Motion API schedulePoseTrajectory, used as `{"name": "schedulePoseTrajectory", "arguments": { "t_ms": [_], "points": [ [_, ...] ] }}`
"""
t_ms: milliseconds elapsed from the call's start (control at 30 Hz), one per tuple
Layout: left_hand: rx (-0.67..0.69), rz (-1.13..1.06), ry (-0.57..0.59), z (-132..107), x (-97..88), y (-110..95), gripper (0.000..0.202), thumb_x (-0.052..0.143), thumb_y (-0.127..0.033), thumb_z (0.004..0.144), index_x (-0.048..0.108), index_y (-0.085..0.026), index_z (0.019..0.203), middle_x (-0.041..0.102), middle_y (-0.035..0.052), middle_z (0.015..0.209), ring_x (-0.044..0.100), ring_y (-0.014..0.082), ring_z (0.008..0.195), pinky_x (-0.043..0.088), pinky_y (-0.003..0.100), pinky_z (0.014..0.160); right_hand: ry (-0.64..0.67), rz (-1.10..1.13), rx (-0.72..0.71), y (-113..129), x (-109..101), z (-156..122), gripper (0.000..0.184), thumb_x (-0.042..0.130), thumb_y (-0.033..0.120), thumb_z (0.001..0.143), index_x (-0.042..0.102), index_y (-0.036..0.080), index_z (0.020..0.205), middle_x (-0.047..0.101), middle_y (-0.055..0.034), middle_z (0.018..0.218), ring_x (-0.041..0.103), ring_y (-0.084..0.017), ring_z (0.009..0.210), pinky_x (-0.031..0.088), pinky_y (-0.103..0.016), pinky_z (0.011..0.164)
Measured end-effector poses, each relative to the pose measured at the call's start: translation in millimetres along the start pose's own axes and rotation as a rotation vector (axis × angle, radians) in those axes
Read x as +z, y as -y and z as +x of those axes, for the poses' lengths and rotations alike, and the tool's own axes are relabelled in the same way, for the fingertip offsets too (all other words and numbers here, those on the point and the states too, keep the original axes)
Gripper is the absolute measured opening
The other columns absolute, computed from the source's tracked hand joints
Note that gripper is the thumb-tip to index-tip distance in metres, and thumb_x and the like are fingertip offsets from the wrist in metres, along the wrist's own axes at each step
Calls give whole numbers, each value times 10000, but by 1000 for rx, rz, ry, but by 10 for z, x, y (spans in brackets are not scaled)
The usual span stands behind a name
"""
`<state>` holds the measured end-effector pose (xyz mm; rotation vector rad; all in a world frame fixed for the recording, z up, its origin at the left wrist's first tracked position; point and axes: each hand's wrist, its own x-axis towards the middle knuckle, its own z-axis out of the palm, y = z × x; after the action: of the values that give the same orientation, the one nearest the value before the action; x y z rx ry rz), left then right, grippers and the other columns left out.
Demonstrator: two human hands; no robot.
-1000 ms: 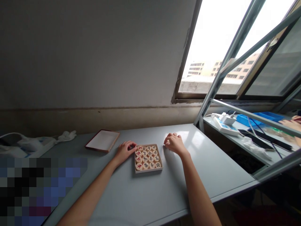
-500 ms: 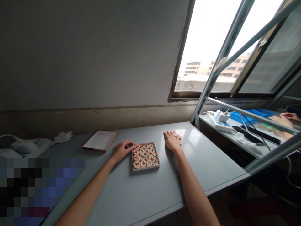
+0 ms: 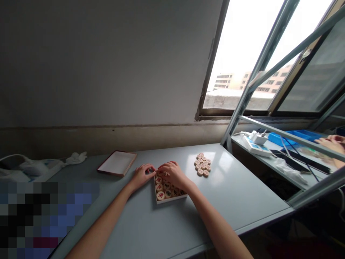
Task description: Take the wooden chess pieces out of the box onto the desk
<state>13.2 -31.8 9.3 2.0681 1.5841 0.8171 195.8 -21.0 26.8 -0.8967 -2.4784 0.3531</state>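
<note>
Our right hand (image 3: 174, 174) curls over round wooden chess pieces (image 3: 164, 187) in the shallow square box (image 3: 169, 199); its grip is hidden. Our left hand (image 3: 142, 175), fingers bent, touches the box's far-left corner.

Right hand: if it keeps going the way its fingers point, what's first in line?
Probably the left hand: the right hand lies over the box of pieces, fingers pointing left, fingertips nearly touching. Depth unclear.

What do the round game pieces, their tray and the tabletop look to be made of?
Round game pieces: likely pale unvarnished wood, matt tan faces with red or black characters. Tray: possibly cardboard or thin wood, light thin rim. Tabletop: smooth grey, probably laminate or painted metal, with window glare.
</note>
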Motion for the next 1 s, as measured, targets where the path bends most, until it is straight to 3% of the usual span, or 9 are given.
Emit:
{"name": "schedulePoseTrajectory", "arguments": {
  "t_ms": [100, 233, 400, 567, 633, 700, 833, 900, 1000],
  "points": [
    [-6, 18, 10, -2, -7, -12, 246, 496, -389, 712, 619, -179, 751, 623, 24, 815, 516, 177, 756, 374, 278, 737, -86, 31, 70, -126, -71, -5, 191, 573, 224, 766, 610, 229, 954, 632, -15, 942, 542, -153, 895, 324, -317, 858],
    [-19, 22, 15, -13, -16, -22, 252, 485, -399, 718, 612, -184, 753, 616, 24, 809, 516, 173, 762, 375, 267, 731, -245, -50, 282, -399, -207, -56, 254, 520, 157, 773, 574, 215, 1014, 606, -33, 982, 524, -165, 933, 336, -302, 809],
    [-13, 12, 4, -15, -5, 10, 258, 481, -399, 716, 611, -180, 755, 612, 25, 802, 519, 167, 740, 379, 264, 713, -258, -376, 585, -783, -322, -241, 228, 447, 130, 789, 630, 205, 901, 616, -59, 972, 500, -221, 961, 250, -404, 904],
    [0, 23, -7, -8, 9, 19, 262, 476, -396, 720, 621, -179, 746, 621, 26, 805, 523, 167, 738, 373, 268, 714, -343, -399, 719, -881, -405, -335, 206, 445, 132, 781, 647, 173, 800, 604, -98, 999, 425, -286, 1075, 178, -509, 944],
    [-8, 36, -5, -4, 15, 17, 254, 480, -392, 720, 622, -182, 741, 625, 24, 805, 524, 170, 751, 367, 271, 722, -360, -253, 632, -782, -407, -287, 200, 459, 141, 778, 637, 183, 858, 596, -76, 1016, 465, -246, 1033, 275, -447, 920],
    [-17, 45, -3, -3, 17, 14, 249, 483, -389, 721, 624, -185, 748, 627, 23, 806, 523, 172, 759, 365, 272, 727, -308, -44, 431, -608, -364, -205, 233, 463, 137, 779, 613, 190, 950, 600, -56, 987, 523, -184, 922, 374, -344, 842],
    [-18, 50, -7, -10, 8, 0, 229, 487, -363, 724, 623, -184, 767, 626, 24, 819, 526, 173, 778, 366, 268, 736, 39, 157, 2, -192, -177, -57, 326, 549, 128, 730, 597, 255, 1026, 587, -24, 1034, 513, -159, 947, 388, -288, 825],
    [-27, 59, -10, -14, 0, -9, 202, 490, -330, 720, 621, -183, 766, 626, 23, 823, 531, 173, 792, 364, 268, 748, 130, 125, -53, -49, -103, -29, 369, 559, 107, 715, 597, 289, 1033, 567, -10, 1093, 475, -176, 1014, 357, -319, 867],
    [-37, 69, -5, -16, -8, -19, 184, 494, -309, 714, 620, -185, 767, 625, 22, 821, 534, 172, 799, 366, 267, 753, 158, 102, -33, 31, -81, -35, 392, 555, 93, 712, 593, 305, 1040, 545, 5, 1140, 447, -183, 1046, 322, -345, 903]
  ]
}}
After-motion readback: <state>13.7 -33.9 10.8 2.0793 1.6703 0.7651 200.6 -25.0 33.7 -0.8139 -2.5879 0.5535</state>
